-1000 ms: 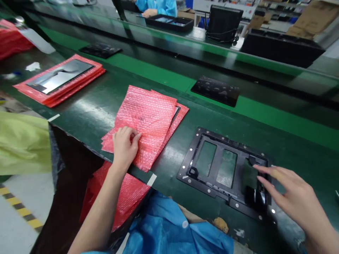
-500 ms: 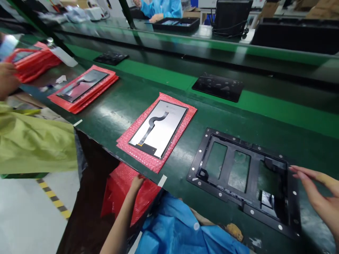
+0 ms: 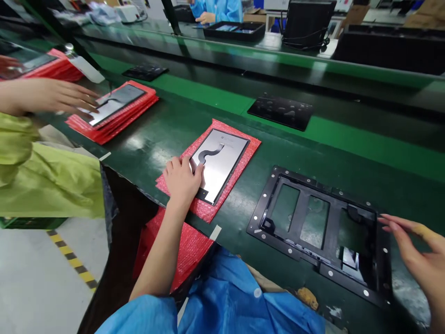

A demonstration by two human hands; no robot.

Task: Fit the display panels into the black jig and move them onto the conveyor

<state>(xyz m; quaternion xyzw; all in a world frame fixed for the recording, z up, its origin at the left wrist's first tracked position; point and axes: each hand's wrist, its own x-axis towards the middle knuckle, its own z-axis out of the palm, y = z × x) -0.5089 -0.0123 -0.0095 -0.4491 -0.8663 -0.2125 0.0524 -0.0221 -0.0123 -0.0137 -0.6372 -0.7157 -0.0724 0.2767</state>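
My left hand (image 3: 183, 182) lies over the near-left part of a silvery display panel (image 3: 225, 160), fingers spread and touching it. A dark curved ribbon cable (image 3: 212, 152) runs across the panel's back, its lower end hidden by the hand. The panel rests on red bubble-wrap sleeves (image 3: 207, 211). At the right, my right hand (image 3: 413, 246) has thumb and forefinger close together at the right rim of a black rectangular frame (image 3: 332, 234), seemingly gripping it. The frame lies flat, with openings between its crossbars and pale round dots along its border.
A co-worker's hand (image 3: 52, 95) reaches over another panel on stacked red sleeves (image 3: 114, 125) at left. Dark glass panels (image 3: 281, 112) lie on the green strip behind. More red sleeves (image 3: 191, 253) sit below the table edge. A person in blue (image 3: 217, 11) works across the bench.
My left hand has risen from the red sleeves below the table edge onto the display panel. My right hand stays at the frame. The co-worker's hand has moved right over the neighbouring panel.
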